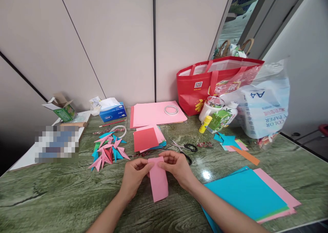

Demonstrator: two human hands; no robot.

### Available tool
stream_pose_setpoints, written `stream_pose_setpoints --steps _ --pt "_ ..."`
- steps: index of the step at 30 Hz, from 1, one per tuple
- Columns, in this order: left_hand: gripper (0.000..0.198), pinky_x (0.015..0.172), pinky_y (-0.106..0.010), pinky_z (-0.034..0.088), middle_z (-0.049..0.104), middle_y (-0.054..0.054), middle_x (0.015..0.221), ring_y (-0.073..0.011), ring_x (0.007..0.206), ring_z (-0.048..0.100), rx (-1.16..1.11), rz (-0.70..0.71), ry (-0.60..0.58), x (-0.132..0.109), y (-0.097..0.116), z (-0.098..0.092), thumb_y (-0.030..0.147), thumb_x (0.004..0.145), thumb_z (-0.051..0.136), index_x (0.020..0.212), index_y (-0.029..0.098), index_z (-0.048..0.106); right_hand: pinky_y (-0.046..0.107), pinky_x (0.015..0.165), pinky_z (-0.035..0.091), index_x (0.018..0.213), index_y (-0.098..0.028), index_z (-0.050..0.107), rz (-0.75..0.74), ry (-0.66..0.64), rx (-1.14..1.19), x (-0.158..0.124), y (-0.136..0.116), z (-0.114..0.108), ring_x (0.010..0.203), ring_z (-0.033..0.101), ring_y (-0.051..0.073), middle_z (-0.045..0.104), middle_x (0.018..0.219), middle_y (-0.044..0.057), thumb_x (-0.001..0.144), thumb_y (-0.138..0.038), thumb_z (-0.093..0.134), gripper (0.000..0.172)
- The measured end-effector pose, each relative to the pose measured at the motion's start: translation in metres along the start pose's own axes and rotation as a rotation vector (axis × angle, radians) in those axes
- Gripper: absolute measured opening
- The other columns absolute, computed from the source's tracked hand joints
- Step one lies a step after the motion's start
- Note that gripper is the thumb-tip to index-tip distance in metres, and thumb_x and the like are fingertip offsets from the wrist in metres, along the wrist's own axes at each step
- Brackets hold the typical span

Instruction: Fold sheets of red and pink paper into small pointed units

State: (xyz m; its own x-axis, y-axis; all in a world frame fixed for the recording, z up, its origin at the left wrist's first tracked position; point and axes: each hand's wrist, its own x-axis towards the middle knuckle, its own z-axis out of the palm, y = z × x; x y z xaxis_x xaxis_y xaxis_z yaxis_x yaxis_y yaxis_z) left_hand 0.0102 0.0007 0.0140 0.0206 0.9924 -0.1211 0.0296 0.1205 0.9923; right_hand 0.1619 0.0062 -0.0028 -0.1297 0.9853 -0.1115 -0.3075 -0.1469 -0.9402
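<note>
Between my two hands is a folded strip of pink paper (159,183), held above the front middle of the table. The thumb and fingers of my left hand (134,175) pinch its upper left edge. At its upper right, my right hand (178,168) pinches it the same way, thumb on the near face. The fingertips behind the paper are hidden. Just beyond lies a stack of square paper sheets (146,139), a red one on top. Black-handled scissors (186,149) rest open near my right hand. Folded paper pieces (109,152) in pink, blue, red and green are heaped to the left.
Blue and pink sheets (246,195) lie at front right. A pink paper stack (151,115) with a tape ring sits at the back. Behind stand a tissue box (112,112), a red bag (188,89), a glue stick (205,124) and a plastic paper bag (266,106).
</note>
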Motion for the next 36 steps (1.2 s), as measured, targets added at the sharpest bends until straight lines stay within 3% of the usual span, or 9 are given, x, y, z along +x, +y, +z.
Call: stream_pose_setpoints --steps 6,12,36 --pt "0.017 0.044 -0.019 0.041 0.059 0.002 0.048 -0.0094 0.042 0.050 0.012 -0.003 -0.010 -0.0006 0.0018 0.0011 0.029 0.059 0.069 0.055 0.013 0.064 0.021 0.051 0.042 0.068 -0.013 0.063 -0.008 -0.004 -0.012 -0.0009 -0.0014 0.0025 0.053 0.053 0.009 0.063 0.060 0.000 0.052 -0.030 0.075 0.027" --pt "0.023 0.042 -0.020 0.040 0.059 0.000 0.047 -0.0102 0.041 0.050 0.023 -0.041 -0.096 -0.0007 0.0003 0.0012 0.034 0.064 0.065 0.057 0.012 0.064 0.022 0.051 0.043 0.068 -0.013 0.063 0.024 0.046 0.022 -0.0006 -0.0026 0.0017 0.052 0.054 0.010 0.064 0.059 0.000 0.045 -0.029 0.079 0.033" --pt "0.021 0.043 -0.020 0.039 0.059 0.000 0.046 -0.0111 0.042 0.051 0.050 -0.032 -0.086 -0.0008 0.0000 0.0011 0.032 0.059 0.069 0.056 0.012 0.065 0.022 0.050 0.044 0.071 -0.013 0.063 0.063 0.042 0.015 0.0001 -0.0013 -0.0020 0.050 0.054 0.010 0.064 0.060 0.000 0.042 -0.027 0.080 0.036"
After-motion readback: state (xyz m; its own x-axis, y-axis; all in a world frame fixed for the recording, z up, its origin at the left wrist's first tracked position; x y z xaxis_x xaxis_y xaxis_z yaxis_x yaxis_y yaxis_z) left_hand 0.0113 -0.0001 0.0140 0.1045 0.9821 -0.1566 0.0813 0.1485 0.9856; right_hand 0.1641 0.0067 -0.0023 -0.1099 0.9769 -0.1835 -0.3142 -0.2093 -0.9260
